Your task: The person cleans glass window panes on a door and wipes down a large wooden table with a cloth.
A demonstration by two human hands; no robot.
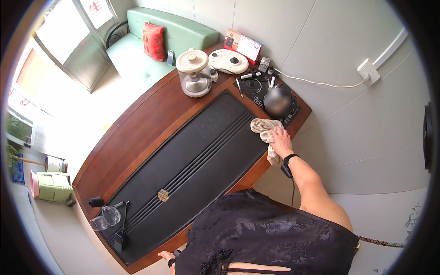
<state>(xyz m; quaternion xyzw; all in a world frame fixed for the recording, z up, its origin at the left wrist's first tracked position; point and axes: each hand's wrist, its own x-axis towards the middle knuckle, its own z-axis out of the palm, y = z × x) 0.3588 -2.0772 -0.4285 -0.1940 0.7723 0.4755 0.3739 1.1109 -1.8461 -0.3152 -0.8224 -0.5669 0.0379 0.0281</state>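
My right hand (282, 140) presses a bunched beige cloth (264, 127) onto the right end of the black tea tray (192, 158). Part of the cloth hangs over the table's wooden front edge. Just beyond it, a round metal kettle (277, 101) sits on a black induction hob (252, 91). My left hand (166, 255) is low in the picture beside the table's near left edge. Only some of its fingers show past my dark clothing, and whether they are spread or closed is unclear.
A glass electric kettle (194, 74), a white appliance base (228, 61) and a desk calendar (245, 46) stand along the table's back. Glass vessels (110, 216) and a corded black device (119, 242) lie at the tray's left end. A white cord (319, 82) runs to the wall socket.
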